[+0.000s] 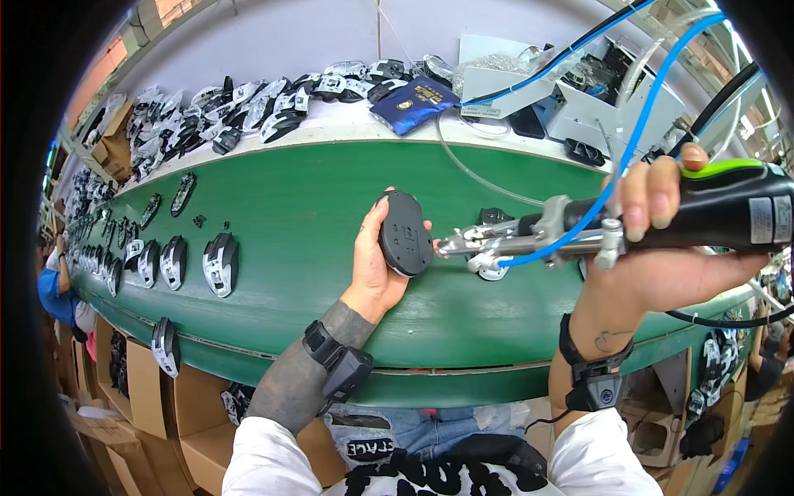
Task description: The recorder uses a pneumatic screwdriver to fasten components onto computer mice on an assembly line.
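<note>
My left hand (372,264) is wrapped round a black oval computer mouse (405,236), whose underside with several small recesses is turned toward me. My right hand (674,277) grips a black power screwdriver (728,207) with a lime-green strip on its body. A metal nose (475,245) with a blue hose (633,149) reaches left from the screwdriver. Its tip is at the mouse's right edge; whether they touch I cannot tell. Behind the metal nose, a black and white part (496,217) lies partly hidden on the green belt (322,198).
Black and silver mouse shells (221,264) sit on the belt at left. Many more mouse parts (285,112) pile along the back ledge, beside a blue pouch (413,105) and white boxes (500,78). Cardboard boxes (203,434) stand below. Another person (56,289) is at far left.
</note>
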Available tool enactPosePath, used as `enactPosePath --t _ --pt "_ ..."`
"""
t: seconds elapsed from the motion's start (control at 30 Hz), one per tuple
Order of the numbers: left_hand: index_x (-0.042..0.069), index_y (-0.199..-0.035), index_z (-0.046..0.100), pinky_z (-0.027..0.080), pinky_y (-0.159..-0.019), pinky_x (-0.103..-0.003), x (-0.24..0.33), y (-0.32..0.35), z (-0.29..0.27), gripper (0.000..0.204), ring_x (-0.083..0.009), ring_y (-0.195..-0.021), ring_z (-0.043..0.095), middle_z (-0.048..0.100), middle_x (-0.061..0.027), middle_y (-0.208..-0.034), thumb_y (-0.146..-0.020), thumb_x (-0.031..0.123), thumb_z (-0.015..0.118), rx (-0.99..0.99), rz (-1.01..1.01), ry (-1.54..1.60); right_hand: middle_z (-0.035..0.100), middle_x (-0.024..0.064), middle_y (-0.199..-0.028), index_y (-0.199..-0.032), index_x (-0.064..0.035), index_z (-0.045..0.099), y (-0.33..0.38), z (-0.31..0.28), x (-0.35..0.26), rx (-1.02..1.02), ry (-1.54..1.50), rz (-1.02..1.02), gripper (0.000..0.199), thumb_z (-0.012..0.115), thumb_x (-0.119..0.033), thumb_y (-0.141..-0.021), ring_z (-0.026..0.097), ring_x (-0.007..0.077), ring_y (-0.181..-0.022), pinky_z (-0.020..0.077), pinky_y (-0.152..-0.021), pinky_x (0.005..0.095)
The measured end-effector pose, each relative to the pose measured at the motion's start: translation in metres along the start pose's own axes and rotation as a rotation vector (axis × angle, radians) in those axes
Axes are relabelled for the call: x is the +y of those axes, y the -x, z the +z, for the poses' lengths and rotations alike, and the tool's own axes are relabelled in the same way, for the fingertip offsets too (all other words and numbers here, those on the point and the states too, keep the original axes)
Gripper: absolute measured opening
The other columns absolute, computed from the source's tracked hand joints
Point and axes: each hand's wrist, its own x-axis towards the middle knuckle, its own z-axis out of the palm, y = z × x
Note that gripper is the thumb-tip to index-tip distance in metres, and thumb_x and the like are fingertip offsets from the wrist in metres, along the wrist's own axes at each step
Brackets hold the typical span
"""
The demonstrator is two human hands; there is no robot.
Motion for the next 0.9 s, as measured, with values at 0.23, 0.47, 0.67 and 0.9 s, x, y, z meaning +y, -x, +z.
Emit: enactPosePath --t 0.23,0.47,0.67,0.9 --pt "0.018 -0.127 0.041 0.052 -0.076 -0.047 0.012 0.004 0.002 0.042 -0.0235 -0.092 0.057 0.051 -0.0073 -0.113 -0.091 0.039 0.045 -0.093 0.018 0.099 0.047 0.0028 -0.066 -0.102 -0.0045 0.044 0.007 0.018 0.013 -0.057 -0.085 0.149 0.081 0.032 -0.080 -0.075 0.045 0.0155 -0.052 0.0380 -0.055 0.0299" --pt "0.017 -0.128 0.040 0.053 -0.075 -0.046 0.004 0.008 0.011 0.044 -0.0237 -0.091 0.057 0.050 -0.0083 -0.118 -0.090 0.040 0.043 -0.156 0.041 0.170 0.047 0.0019 -0.065 -0.100 -0.0050 0.044 0.004 0.019 0.010 -0.087 -0.064 0.209 0.082 0.030 -0.081 -0.074 0.044 0.0148 -0.050 0.0379 -0.054 0.0295" --pt "0.018 -0.126 0.040 0.054 -0.072 -0.043 0.000 0.005 0.007 0.044 -0.0218 -0.090 0.056 0.050 -0.0070 -0.115 -0.090 0.041 0.048 -0.088 0.053 0.155 0.047 0.0003 -0.064 -0.099 -0.0049 0.045 0.007 0.025 0.016 -0.051 -0.030 0.204 0.084 0.029 -0.083 -0.073 0.043 0.0135 -0.048 0.0364 -0.051 0.0288" --pt "0.014 -0.116 0.048 0.052 -0.072 -0.038 -0.005 -0.002 0.002 0.036 -0.0231 -0.085 0.060 0.056 -0.0056 -0.103 -0.088 0.037 0.052 0.102 -0.011 0.058 0.047 0.0038 -0.070 -0.105 -0.0034 0.043 0.000 0.007 -0.010 -0.118 -0.037 0.111 0.078 0.035 -0.076 -0.077 0.048 0.0157 -0.056 0.0436 -0.066 0.0339"
